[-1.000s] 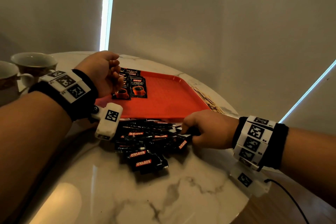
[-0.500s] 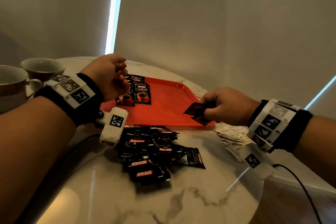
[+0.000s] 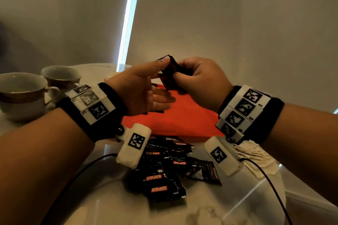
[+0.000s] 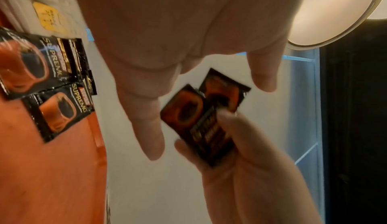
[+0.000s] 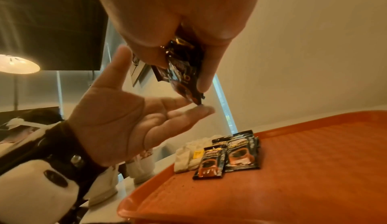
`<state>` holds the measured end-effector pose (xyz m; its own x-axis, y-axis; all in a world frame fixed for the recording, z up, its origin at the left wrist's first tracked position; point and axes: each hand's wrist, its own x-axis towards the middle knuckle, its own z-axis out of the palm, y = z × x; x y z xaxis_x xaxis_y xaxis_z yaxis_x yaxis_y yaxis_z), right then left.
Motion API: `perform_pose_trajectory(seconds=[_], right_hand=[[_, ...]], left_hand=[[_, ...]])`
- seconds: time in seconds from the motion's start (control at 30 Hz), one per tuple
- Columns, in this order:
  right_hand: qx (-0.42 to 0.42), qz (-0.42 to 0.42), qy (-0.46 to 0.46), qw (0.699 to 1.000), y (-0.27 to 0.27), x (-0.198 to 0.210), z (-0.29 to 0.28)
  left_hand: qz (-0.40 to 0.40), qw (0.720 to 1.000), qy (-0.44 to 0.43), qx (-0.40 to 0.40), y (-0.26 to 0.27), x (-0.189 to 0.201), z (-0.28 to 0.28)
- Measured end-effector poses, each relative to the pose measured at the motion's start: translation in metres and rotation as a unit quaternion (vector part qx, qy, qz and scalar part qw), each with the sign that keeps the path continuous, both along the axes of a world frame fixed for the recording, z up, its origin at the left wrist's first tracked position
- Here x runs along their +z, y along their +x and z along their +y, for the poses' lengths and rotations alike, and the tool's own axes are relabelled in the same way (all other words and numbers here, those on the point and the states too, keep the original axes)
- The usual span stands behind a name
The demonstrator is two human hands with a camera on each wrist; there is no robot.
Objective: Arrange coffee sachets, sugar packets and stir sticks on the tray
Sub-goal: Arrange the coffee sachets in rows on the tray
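Two coffee sachets (image 4: 206, 116), fanned slightly apart, are pinched between the thumb and curled fingers of the right hand (image 3: 199, 78) and held in the air above the orange tray (image 3: 182, 115). The left hand (image 3: 144, 87) is raised beside them with its palm turned toward the right hand and its fingers spread and straight. In the head view its thumb tip touches the top edge of the held sachets. In the right wrist view the lower corner of the sachets sits just at the left fingertips (image 5: 201, 110). The left hand does not grip them.

Placed sachets (image 5: 230, 156) lie flat at the far left corner of the tray, overlapping one another, each printed with an orange cup. The exact count is not clear.

A loose pile of black sachets (image 3: 164, 166) lies on the marble tabletop (image 3: 109, 197) at the near edge of the tray, below and between the two wrists. White paper packets (image 3: 252, 155) lie fanned on the tabletop under the right wrist. More white packets (image 5: 188, 156) sit on the tabletop just beyond the far left corner of the tray.

Two teacups (image 3: 36, 87) stand on the tabletop to the left, well apart from the tray.
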<state>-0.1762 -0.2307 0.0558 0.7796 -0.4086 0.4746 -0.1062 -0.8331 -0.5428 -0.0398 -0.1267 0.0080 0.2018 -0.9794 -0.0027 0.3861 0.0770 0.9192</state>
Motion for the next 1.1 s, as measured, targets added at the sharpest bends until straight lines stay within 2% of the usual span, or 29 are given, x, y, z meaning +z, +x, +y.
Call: perform_pose_trajectory(seconds=[0.1, 0.3, 0.43, 0.53, 0.67, 0.77, 0.87, 0.9, 1.1], right_hand=[[0.03, -0.001, -0.02, 0.999, 0.014, -0.008, 0.011], [0.073, 0.002, 0.042, 0.996, 0.022, -0.029, 0.017], [0.107, 0.031, 0.064, 0.992, 0.018, -0.033, 0.016], [0.123, 0.068, 0.046, 0.989, 0.011, -0.029, 0.014], [0.105, 0.099, 0.054, 0.988, -0.007, -0.019, 0.008], [0.102, 0.206, 0.064, 0.971, -0.028, -0.012, -0.004], [0.08, 0.385, -0.024, 0.919, -0.052, -0.014, -0.012], [0.071, 0.421, -0.041, 0.903, -0.057, -0.017, -0.011], [0.093, 0.446, -0.114, 0.883, -0.066, -0.046, 0.006]], left_hand=[[-0.009, 0.999, -0.035, 0.001, -0.005, -0.001, -0.001], [0.067, 0.994, -0.064, 0.057, 0.0, 0.003, -0.001], [0.079, 0.994, -0.047, 0.06, 0.003, 0.001, -0.003], [0.072, 0.995, -0.022, 0.068, 0.003, -0.001, -0.002], [0.09, 0.985, 0.021, 0.146, 0.005, -0.001, -0.005], [0.101, 0.977, 0.005, 0.188, 0.015, 0.0, -0.006], [0.115, 0.976, 0.002, 0.186, 0.025, -0.001, -0.005], [0.114, 0.977, -0.001, 0.18, 0.025, -0.001, -0.005], [0.125, 0.97, -0.009, 0.21, 0.02, -0.005, -0.008]])
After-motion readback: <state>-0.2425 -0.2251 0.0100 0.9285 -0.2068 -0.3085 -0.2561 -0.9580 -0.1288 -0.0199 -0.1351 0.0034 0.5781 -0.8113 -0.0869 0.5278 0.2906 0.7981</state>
